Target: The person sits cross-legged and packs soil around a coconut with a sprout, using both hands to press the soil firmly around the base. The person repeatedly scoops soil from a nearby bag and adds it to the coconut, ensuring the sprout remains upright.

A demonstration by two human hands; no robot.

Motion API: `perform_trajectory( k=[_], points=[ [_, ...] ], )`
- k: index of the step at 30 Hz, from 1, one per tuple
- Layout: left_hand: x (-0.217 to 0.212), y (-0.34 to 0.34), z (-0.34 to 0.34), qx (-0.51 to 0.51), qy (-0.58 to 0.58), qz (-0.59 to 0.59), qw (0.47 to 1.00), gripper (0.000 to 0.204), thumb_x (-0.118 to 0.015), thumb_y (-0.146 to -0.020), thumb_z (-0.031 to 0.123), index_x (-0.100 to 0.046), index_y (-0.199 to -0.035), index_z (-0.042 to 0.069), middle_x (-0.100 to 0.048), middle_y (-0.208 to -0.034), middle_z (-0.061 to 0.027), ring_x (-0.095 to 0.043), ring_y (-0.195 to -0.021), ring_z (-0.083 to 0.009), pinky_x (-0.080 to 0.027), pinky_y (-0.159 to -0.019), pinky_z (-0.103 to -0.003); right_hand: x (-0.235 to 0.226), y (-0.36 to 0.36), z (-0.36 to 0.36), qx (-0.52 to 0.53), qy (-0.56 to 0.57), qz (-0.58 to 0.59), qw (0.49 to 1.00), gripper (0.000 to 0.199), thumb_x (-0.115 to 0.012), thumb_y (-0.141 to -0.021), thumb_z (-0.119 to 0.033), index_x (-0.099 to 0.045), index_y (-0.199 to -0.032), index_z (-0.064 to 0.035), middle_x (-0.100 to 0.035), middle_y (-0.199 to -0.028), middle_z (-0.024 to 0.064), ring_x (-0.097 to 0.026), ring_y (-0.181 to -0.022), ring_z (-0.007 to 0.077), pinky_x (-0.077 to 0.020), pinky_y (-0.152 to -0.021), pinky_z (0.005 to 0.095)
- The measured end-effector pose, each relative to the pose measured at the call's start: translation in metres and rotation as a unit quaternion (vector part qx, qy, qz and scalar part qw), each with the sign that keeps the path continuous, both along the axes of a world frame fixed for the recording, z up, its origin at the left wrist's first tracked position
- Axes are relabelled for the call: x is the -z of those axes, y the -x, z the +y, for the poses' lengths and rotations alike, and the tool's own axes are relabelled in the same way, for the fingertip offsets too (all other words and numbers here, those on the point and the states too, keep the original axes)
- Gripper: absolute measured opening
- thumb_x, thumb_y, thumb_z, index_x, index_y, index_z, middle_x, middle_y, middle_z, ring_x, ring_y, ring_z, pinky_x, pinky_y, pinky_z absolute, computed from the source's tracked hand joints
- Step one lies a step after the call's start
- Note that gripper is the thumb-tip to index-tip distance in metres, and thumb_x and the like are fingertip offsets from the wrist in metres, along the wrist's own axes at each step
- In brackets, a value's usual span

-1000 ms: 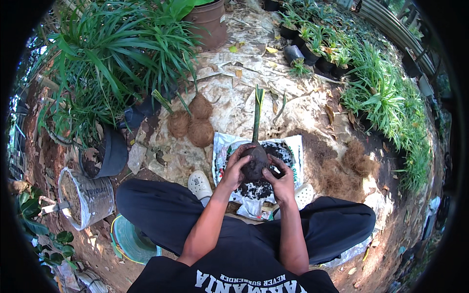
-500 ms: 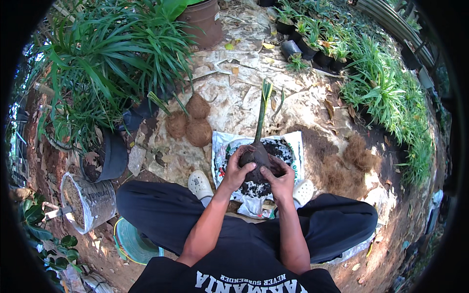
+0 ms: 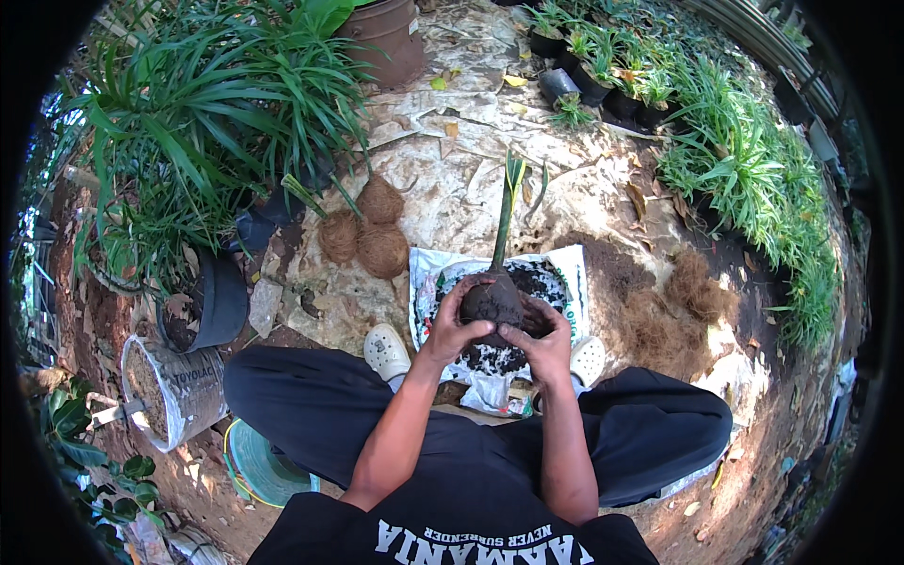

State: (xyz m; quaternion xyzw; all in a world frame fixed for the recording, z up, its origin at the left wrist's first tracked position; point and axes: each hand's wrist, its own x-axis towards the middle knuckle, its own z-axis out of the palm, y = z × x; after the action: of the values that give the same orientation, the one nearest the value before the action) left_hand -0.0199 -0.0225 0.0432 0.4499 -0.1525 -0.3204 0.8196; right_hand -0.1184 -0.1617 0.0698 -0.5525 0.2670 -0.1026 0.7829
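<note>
Both my hands cup a dark ball of soil [image 3: 492,303] with a thin green plant shoot [image 3: 507,212] rising from its top. My left hand [image 3: 453,317] wraps the ball's left side and my right hand [image 3: 543,343] presses its right and lower side. The ball hangs just above a white sack [image 3: 572,268] laid open on the ground with loose dark soil [image 3: 534,280] in it. I sit with my legs spread and white clogs [image 3: 387,350] to either side of the sack.
Three fibre-wrapped balls [image 3: 363,233] with shoots lie to the left of the sack. A heap of brown fibre [image 3: 675,303] lies to the right. A black pot [image 3: 209,303], a white sack of soil [image 3: 169,388], a green basin [image 3: 262,466] and potted seedlings [image 3: 595,75] surround the spot.
The soil ball has been turned slightly in my hands and the shoot leans a little differently. My hands have shifted their hold around it.
</note>
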Motion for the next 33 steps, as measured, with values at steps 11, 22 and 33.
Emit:
perform_trajectory(
  k=[11, 22, 33],
  points=[
    [0.007, 0.005, -0.002, -0.064, -0.014, 0.043, 0.997, 0.044, -0.074, -0.074, 0.012, -0.056, -0.113, 0.004, -0.06, -0.107, -0.006, -0.057, -0.102, -0.0144, -0.049, -0.089, -0.031, -0.002, -0.002, 0.008, -0.022, 0.119, 0.016, 0.993, 0.055, -0.085, -0.07, -0.002, -0.063, -0.12, 0.005, -0.067, -0.108, 0.0129, -0.066, -0.095, 0.0168, -0.0559, -0.079, 0.0286],
    [0.004, 0.007, -0.001, -0.044, -0.024, -0.008, 0.999, 0.057, -0.079, -0.071, 0.023, -0.053, -0.117, 0.005, -0.058, -0.111, -0.0072, -0.056, -0.105, -0.0154, -0.047, -0.094, -0.031, -0.009, -0.002, 0.011, 0.038, -0.015, 0.013, 0.999, 0.047, -0.082, -0.075, -0.001, -0.063, -0.119, 0.0025, -0.064, -0.104, 0.0099, -0.065, -0.086, 0.0153, -0.0576, -0.071, 0.0276],
    [0.005, 0.006, -0.004, -0.048, -0.006, 0.029, 0.998, 0.061, -0.072, -0.077, 0.009, -0.046, -0.131, 0.005, -0.056, -0.122, -0.0106, -0.057, -0.111, -0.0173, -0.047, -0.096, -0.031, -0.004, -0.004, 0.01, 0.019, 0.047, 0.033, 0.998, 0.053, -0.085, -0.073, -0.008, -0.064, -0.12, 0.0051, -0.068, -0.108, 0.0121, -0.065, -0.09, 0.0165, -0.0527, -0.083, 0.0303]
  ],
)
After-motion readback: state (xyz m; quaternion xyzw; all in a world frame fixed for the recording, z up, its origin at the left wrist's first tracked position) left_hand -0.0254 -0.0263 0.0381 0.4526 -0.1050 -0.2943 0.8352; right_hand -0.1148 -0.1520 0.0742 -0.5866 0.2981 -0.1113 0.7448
